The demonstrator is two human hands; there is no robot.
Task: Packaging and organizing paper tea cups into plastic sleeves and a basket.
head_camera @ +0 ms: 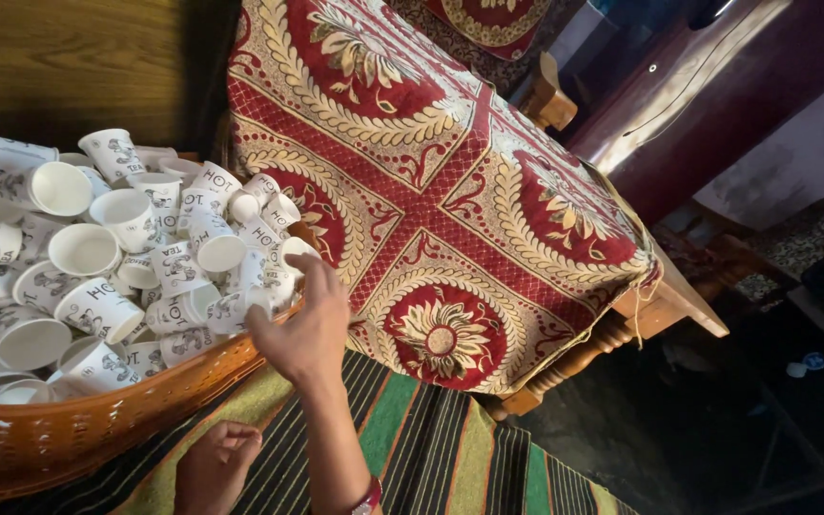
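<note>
Nearest the camera, the left hand [214,467] is resting low over a striped cloth [431,448] of green, black and tan bands; its fingers are curling loosely inward, and whether anything is lying inside them cannot be told. Just above it, the right hand [305,329] is reaching up and to the left, with a red band showing at the wrist. Its fingers are spreading fairly wide, and the fingertips are touching the white paper cups [240,286] at the near right edge of the pile, without closing around any one of them. The cups, white with dark print, are lying heaped every way, some on their sides and some mouth up, and they are filling a brown woven basket [59,434] that is sitting on the striped cloth at the left. Beyond the hand and the basket, a red and cream patterned cover [450,181] is draping over a wooden bed [665,300], hanging down at the corner. Behind the basket, a wooden panel [59,57] is standing.
</note>
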